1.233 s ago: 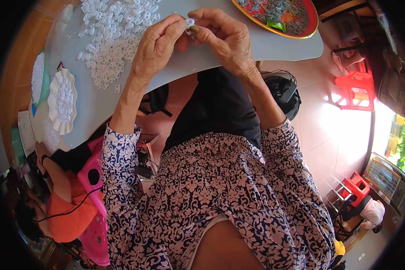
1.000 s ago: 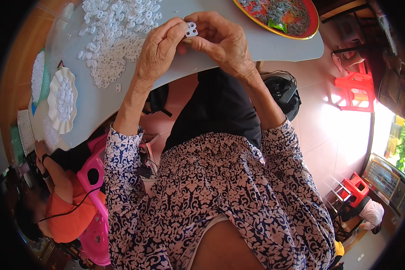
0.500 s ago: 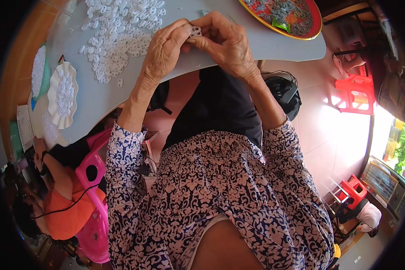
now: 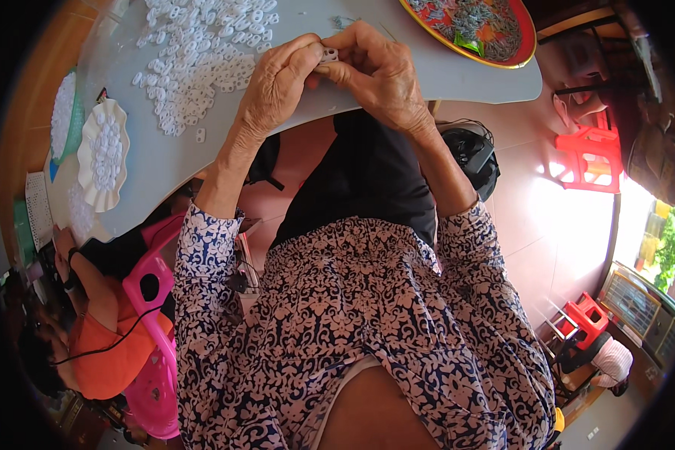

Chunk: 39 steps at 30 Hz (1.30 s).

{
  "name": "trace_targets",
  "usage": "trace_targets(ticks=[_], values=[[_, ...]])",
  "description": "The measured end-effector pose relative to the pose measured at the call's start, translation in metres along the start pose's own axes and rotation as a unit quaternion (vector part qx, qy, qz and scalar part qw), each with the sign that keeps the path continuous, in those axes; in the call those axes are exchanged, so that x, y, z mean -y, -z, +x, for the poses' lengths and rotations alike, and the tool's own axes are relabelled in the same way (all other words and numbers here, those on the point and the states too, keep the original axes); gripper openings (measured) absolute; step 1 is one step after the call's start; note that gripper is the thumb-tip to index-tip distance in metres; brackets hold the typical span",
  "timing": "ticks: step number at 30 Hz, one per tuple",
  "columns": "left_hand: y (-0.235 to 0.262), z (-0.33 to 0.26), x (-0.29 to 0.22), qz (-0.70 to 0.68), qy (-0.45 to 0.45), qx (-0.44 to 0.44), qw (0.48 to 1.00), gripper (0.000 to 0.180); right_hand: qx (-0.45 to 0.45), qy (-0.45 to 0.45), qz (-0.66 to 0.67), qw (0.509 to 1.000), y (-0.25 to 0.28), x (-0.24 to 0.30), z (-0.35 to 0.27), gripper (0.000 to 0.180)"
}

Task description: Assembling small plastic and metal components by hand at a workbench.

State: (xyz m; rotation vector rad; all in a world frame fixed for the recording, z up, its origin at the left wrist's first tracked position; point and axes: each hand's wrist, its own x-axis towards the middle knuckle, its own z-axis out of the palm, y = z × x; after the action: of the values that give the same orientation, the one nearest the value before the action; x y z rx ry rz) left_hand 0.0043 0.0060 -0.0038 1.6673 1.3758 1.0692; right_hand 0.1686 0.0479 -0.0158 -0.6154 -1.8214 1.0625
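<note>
My left hand (image 4: 279,81) and my right hand (image 4: 381,76) meet above the table's near edge. Between their fingertips they pinch a small white plastic piece with holes (image 4: 329,55). Both thumbs press from the near side, and my fingers hide much of the piece. To the left of my hands, a spread pile of similar white two-holed pieces (image 4: 187,90) covers part of the grey table (image 4: 465,79). One loose white piece (image 4: 200,135) lies apart at the pile's near end.
A red round tray (image 4: 532,37) with small grey parts stands at the right. A wavy-edged white dish (image 4: 90,176) and a green basket (image 4: 75,120) hold white pieces at the left. Another person in orange (image 4: 109,360) sits beside a pink chair (image 4: 154,382). Red stools (image 4: 589,157) stand rightward.
The white piece has turned slightly between my fingertips, and less of it shows now. My hands stay in nearly the same place.
</note>
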Motion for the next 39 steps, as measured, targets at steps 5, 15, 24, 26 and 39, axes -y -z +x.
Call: trace_targets(ticks=[5,15,24,26,39], values=[[0.0,-0.002,-0.001,0.02,-0.017,0.003,1.0,0.036,0.001,0.008,0.011,1.0,0.001,0.001,-0.002,0.02],[-0.006,-0.005,-0.011,-0.044,-0.024,-0.008,0.999,0.036,0.019,-0.005,0.007,1.0,0.006,0.018,-0.004,0.015],[-0.004,-0.003,-0.011,-0.03,-0.024,-0.046,0.998,0.03,0.029,-0.06,0.09,0.994,0.009,0.007,0.002,0.017],[-0.005,-0.002,-0.014,-0.042,-0.016,-0.044,0.998,0.03,0.022,-0.069,0.08,0.994,0.01,0.006,0.002,0.018],[-0.008,-0.015,-0.019,-0.06,-0.085,-0.107,0.989,0.016,0.029,-0.087,0.238,0.967,0.012,0.029,0.011,0.01]])
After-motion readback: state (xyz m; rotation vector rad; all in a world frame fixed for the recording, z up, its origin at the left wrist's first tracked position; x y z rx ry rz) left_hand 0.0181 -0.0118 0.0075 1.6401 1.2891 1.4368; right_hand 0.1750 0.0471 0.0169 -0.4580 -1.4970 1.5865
